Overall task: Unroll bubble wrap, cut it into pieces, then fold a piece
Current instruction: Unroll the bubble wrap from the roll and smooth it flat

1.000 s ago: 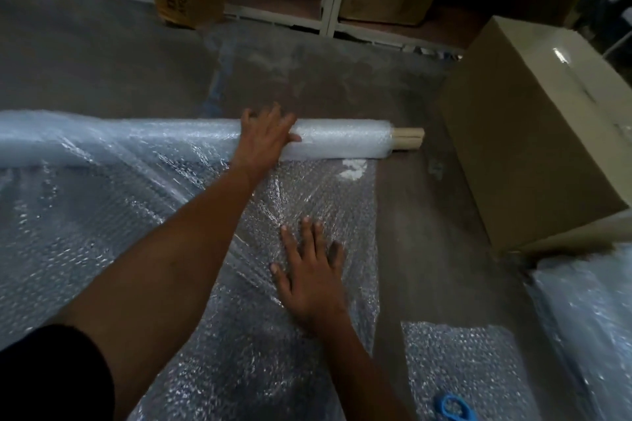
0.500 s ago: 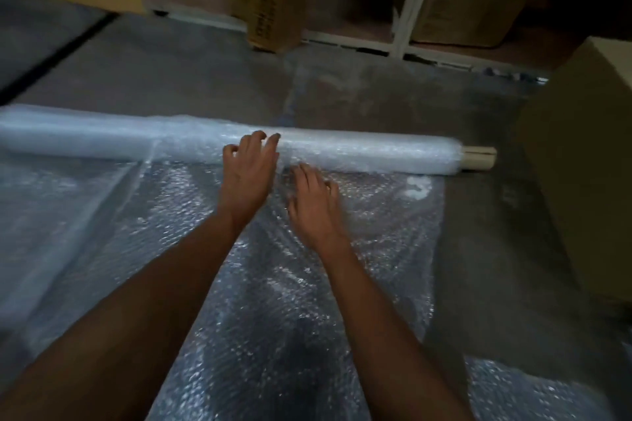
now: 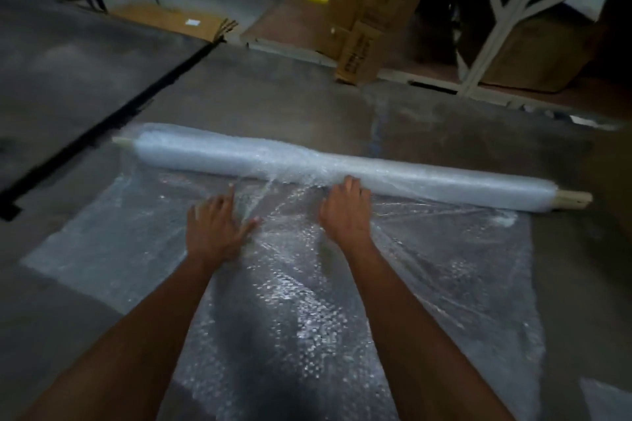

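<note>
A tall cardboard carton (image 3: 367,10) leans at upper centre of the frame, with dark print running down its lower side; the letters are too blurred to read. A flat cardboard sheet (image 3: 171,19) at upper left carries a small white label, also unreadable.

The bubble wrap roll (image 3: 342,166) lies across the middle of the frame on the grey concrete floor (image 3: 256,96), tilted so its left end sits higher in the picture than its right. A pale cardboard core (image 3: 576,203) sticks out at the right end, and a shorter stub shows at the left. The unrolled bubble wrap sheet (image 3: 427,267) spreads from the roll down to the bottom of the frame.

The left hand (image 3: 213,225) lies flat on the sheet just below the roll, fingers spread and straight, thumb out to the right. The right hand (image 3: 345,212) rests with its fingertips against the roll's near side, fingers bent slightly over it; no firm grasp shows. A white metal shelf frame (image 3: 496,17) stands at upper right.

Half a second ago both hands were close together at the roll, the left one on top of it. Now they are set wider apart, the left has dropped onto the sheet, and the roll's left end has come into view.
</note>
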